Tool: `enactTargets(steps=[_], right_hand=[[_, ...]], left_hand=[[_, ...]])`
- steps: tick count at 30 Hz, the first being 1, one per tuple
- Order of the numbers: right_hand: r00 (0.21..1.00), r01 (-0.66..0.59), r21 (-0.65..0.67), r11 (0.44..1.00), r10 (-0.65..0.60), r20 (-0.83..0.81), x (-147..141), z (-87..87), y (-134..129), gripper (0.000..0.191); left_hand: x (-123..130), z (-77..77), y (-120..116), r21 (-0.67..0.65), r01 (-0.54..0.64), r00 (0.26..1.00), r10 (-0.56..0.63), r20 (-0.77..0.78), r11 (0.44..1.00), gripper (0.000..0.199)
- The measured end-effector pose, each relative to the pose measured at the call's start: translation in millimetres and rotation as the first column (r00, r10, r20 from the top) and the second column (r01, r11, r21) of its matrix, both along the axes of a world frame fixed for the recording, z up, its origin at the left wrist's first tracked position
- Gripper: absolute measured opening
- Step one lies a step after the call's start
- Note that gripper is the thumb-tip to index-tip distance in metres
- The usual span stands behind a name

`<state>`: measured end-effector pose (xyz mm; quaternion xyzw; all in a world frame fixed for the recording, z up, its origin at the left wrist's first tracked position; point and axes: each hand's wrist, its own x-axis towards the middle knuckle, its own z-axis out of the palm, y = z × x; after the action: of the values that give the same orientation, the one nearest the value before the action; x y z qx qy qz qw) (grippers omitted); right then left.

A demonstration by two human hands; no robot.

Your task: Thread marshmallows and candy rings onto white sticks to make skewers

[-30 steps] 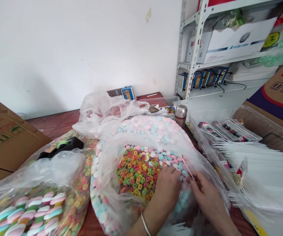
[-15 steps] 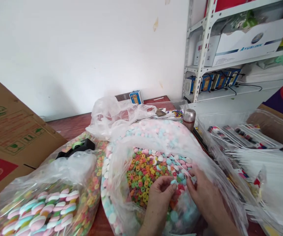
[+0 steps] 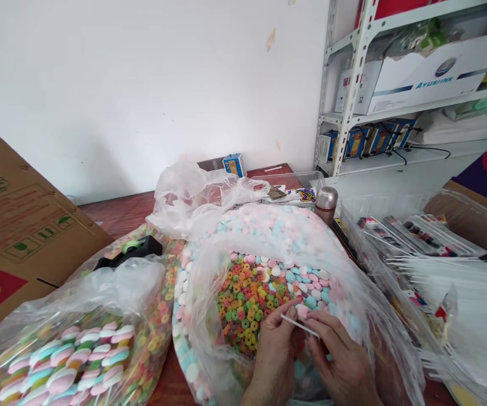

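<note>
My right hand (image 3: 342, 358) is closed, with a thin white stick (image 3: 299, 325) in its fingertips. The stick slants toward my left hand (image 3: 272, 341), whose thumb and forefinger pinch close to its far end. At the left fingertips, between both hands, sits a pink marshmallow (image 3: 301, 312). Both hands are over an opened clear plastic bag (image 3: 203, 276). Inside it are fruit-coloured gummy rings (image 3: 243, 299) on the left and pink, white and blue round marshmallows (image 3: 306, 277) behind and to the right. My palms hide the front of the bag.
At left, threaded candy sticks (image 3: 68, 361) lie on another bag of gummy rings, near a black tape dispenser (image 3: 131, 252) and a cardboard box (image 3: 19, 237). White sticks (image 3: 450, 293) fill the right side beside a plastic bin (image 3: 353, 225). A metal-topped bottle (image 3: 326, 204) stands behind.
The white stick has come down and left, now lying across in front of the left fingertips. My hands have drawn closer together. A pink marshmallow shows where a blue one was.
</note>
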<state>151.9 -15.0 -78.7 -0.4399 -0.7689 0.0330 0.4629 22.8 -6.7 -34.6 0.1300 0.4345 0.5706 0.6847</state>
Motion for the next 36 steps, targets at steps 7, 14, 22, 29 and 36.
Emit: enactTargets(steps=[7,14,22,29,36], right_hand=[[0.969,-0.099,-0.145,0.984,0.062,-0.239,-1,17.9,2,0.026],[0.898,-0.29,-0.401,0.869,0.102,-0.428,11,39.2,-1,0.027],[0.994,-0.109,-0.504,0.857,0.092,-0.058,23,20.1,-15,0.045],[0.951,-0.124,-0.5,0.857,0.246,0.186,27,8.2,-31,0.046],[0.966,-0.179,-0.589,0.788,0.253,0.045,28,16.9,-33,0.043]], left_hand=[[-9,-2.2,-1,0.075,0.13,0.973,-0.112,-0.2,0.989,0.049],[-15,1.9,2,0.125,0.172,0.956,-0.135,-0.262,0.977,0.046],[-21,17.5,3,0.048,0.029,0.923,-0.008,-0.384,0.998,0.048],[-29,15.3,3,0.173,-0.047,0.912,0.113,-0.395,0.984,0.033],[-33,11.9,0,0.209,0.013,0.904,0.078,-0.421,0.978,0.026]])
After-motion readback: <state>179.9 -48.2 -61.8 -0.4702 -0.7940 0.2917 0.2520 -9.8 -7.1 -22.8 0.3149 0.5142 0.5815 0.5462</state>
